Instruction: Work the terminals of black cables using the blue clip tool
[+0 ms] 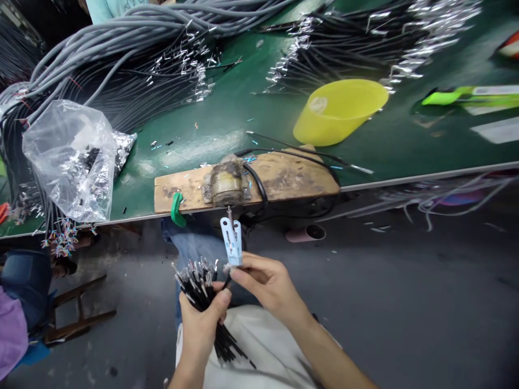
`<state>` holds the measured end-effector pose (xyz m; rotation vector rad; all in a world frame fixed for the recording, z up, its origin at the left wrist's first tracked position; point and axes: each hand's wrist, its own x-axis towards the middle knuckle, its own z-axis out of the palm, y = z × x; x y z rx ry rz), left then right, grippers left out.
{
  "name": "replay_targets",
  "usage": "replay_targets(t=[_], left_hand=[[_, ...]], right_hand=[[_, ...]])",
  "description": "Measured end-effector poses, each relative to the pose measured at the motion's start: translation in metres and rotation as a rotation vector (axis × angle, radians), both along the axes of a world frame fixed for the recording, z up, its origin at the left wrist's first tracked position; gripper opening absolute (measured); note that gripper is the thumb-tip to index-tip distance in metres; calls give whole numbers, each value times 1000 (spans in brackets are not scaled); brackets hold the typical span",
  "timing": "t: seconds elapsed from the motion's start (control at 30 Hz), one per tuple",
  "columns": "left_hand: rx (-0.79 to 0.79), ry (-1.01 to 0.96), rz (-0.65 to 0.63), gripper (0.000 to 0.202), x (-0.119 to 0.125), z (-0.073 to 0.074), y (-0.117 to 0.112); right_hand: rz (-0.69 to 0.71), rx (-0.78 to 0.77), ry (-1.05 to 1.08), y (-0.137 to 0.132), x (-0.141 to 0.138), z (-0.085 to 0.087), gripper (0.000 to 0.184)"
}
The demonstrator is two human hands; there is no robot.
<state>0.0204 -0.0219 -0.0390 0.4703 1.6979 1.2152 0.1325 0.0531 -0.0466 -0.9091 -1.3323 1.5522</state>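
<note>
My left hand is closed round a bundle of short black wires with bare metal tips pointing up and left. My right hand pinches one thin black wire just below a small light-blue guide piece. That piece hangs under a worn metal fixture mounted on a wooden board at the green bench's front edge. A green clamp grips the board's left end. Both hands are over my lap, in front of the bench.
A yellow plastic tub lies tipped behind the board. A clear plastic bag sits at the left. Thick grey cables and piles of black wires with foil ends cover the back. Another person's legs and a wooden stool are at the lower left.
</note>
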Motion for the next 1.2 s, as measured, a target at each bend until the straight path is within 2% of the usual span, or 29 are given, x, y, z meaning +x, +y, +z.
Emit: replay_targets(t=[0.07, 0.17, 0.23, 0.27, 0.33, 0.43, 0.53, 0.7, 0.83, 0.93, 1.0, 1.07, 1.13, 1.2], left_hand=[[-6, -41, 15, 30, 1, 2, 0], [-20, -84, 34, 32, 3, 6, 3], [-21, -135, 29, 32, 4, 8, 5], [-17, -169, 21, 32, 4, 9, 5], [-7, -240, -1, 36, 3, 8, 7], [-5, -320, -21, 38, 0, 6, 7], [-28, -323, -51, 36, -4, 6, 8], [-40, -282, -152, 35, -3, 12, 10], [34, -218, -141, 33, 4, 12, 9], [46, -170, -117, 33, 4, 9, 9], [53, -154, -134, 33, 1, 11, 11], [76, -138, -173, 33, -5, 15, 13], [96, -113, -207, 33, -9, 21, 16], [109, -62, -231, 30, -13, 25, 19]], right_hand=[[-54, 64, -86, 0, 0, 4, 26], [-165, 290, -192, -3, -3, 10, 23], [-247, 420, -176, -6, -6, 12, 18], [-256, 436, -134, -7, -7, 11, 16], [-184, 354, -16, -8, -8, 6, 16], [9, 115, 148, -5, -6, -4, 24], [48, 34, 189, 0, -2, -6, 28], [-2, 244, 82, 4, 0, 10, 21], [-199, 315, -11, -4, -8, 16, 25], [-375, 555, -146, -9, -9, 15, 17], [-362, 662, -157, -8, -6, 14, 18], [-188, 557, -61, -3, -2, 14, 14], [61, 263, 115, 2, 2, 13, 15], [275, -80, 281, 8, 5, 12, 27]])
